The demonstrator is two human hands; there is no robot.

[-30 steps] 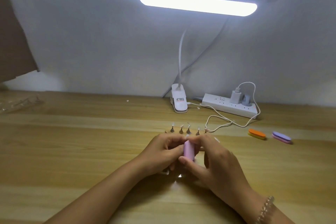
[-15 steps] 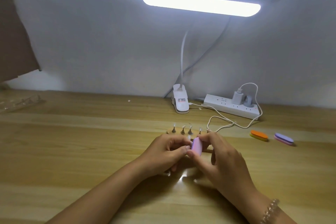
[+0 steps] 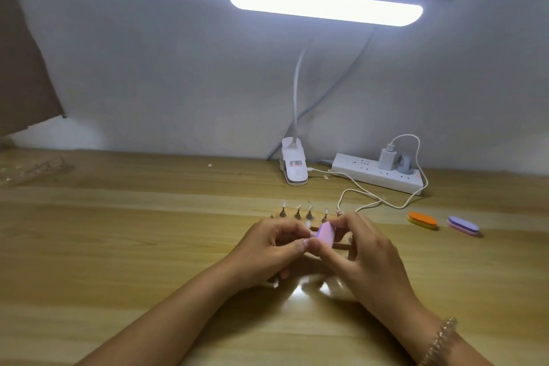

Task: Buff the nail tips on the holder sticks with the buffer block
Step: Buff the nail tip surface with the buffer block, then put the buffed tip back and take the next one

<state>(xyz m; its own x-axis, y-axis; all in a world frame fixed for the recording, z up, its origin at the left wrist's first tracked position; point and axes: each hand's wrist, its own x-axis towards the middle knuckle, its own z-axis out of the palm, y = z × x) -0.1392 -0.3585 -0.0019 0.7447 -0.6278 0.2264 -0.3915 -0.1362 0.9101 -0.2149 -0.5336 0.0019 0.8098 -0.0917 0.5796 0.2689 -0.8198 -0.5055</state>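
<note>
My right hand (image 3: pixel 361 249) pinches a pink buffer block (image 3: pixel 415 232) between thumb and fingers, tilted on edge. My left hand (image 3: pixel 267 249) pinches a holder stick whose clear nail tip (image 3: pixel 308 224) shows just above its fingertips, touching the block's left end. The stick itself is hidden inside the fingers. Behind both hands a wooden stand (image 3: pixel 277 212) carries several more holder sticks with nail tips (image 3: pixel 297 211), upright in a row.
An orange buffer block (image 3: pixel 421 219) and a purple-pink one (image 3: pixel 463 225) lie to the right. A white clip lamp base (image 3: pixel 294 165), a power strip (image 3: pixel 377 177) and a loose white cable (image 3: pixel 368 196) sit behind the stand. Clear plastic pieces (image 3: pixel 32 168) lie far left.
The pink block has turned from upright to tilted, its broad face now showing, and the nail tip has come into sight at its left end. Both hands stay together.
</note>
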